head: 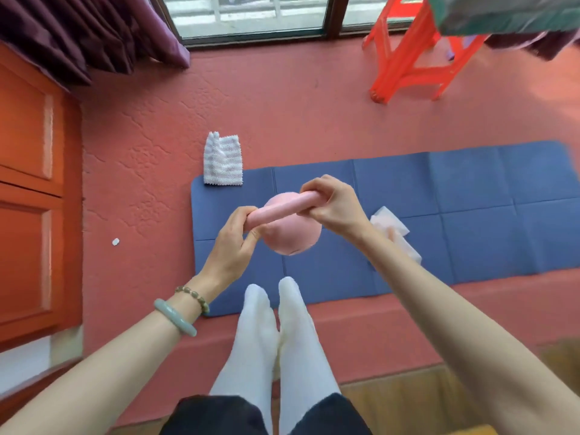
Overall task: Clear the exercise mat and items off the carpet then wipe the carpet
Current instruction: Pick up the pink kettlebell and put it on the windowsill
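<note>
Slanting left-to-right, pink kettlebell handle [279, 208]

Red stool [414, 73] and purple curtain [78, 32] flank the window [248, 14].

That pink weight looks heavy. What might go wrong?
The left hand and right hand hold the pink weight by its handle over the mat. If a grip slips, it may land on the socked feet. The striped cloth on the mat's corner may tumble when the mat is lifted.
</note>
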### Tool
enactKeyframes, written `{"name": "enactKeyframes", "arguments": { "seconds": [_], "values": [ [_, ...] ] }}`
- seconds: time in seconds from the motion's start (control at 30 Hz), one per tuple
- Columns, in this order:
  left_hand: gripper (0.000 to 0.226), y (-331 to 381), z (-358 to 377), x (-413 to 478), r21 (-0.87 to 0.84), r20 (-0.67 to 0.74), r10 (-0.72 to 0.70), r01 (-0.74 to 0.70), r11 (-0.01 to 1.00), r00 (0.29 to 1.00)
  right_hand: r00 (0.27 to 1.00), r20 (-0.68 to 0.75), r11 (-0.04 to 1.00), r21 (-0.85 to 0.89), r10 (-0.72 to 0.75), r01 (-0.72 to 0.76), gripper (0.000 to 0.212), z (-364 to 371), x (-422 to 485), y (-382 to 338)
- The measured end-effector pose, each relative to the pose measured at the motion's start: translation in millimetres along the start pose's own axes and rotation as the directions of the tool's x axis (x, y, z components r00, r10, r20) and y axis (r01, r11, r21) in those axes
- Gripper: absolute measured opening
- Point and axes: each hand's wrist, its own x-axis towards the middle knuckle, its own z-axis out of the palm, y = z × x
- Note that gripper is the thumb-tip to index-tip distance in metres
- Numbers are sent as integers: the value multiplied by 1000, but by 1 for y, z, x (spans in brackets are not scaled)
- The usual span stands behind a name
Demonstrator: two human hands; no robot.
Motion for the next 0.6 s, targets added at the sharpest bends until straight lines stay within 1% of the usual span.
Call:
{"name": "enactKeyframes", "arguments": {
  "seconds": [0.07,0.13,0.2,0.27,0.4,0.5,0.57,0.6],
  "values": [
    [14,53,-18,-22,-24,20,15,-14,1000,1000,999,-40,1000,-11,12,-13,24,-32,-37,-41],
    [13,103,-36,-39,-38,54,54,-52,998,997,994,-86,997,38,65,-62,25,-62,-77,-75],
    [16,146,-49,-51,-27,113,100,-98,995,988,986,-127,992,85,104,-94,26,-89,-115,-101],
    [22,179,-59,-58,12,179,163,-168,986,970,980,-164,991,99,111,-95,27,-114,-149,-122],
    [23,239,-62,-64,87,258,319,-351,932,912,957,-270,987,143,109,-72,30,-163,-201,-147],
    [32,286,-48,-64,120,284,409,-455,882,867,925,-363,981,190,114,-46,35,-201,-237,-151],
    [38,321,-33,-64,138,307,484,-541,829,819,897,-426,976,216,118,-26,36,-227,-261,-147],
    [36,338,-23,-64,141,324,512,-576,805,795,881,-457,974,224,121,-18,36,-240,-273,-143]
  ]
}}
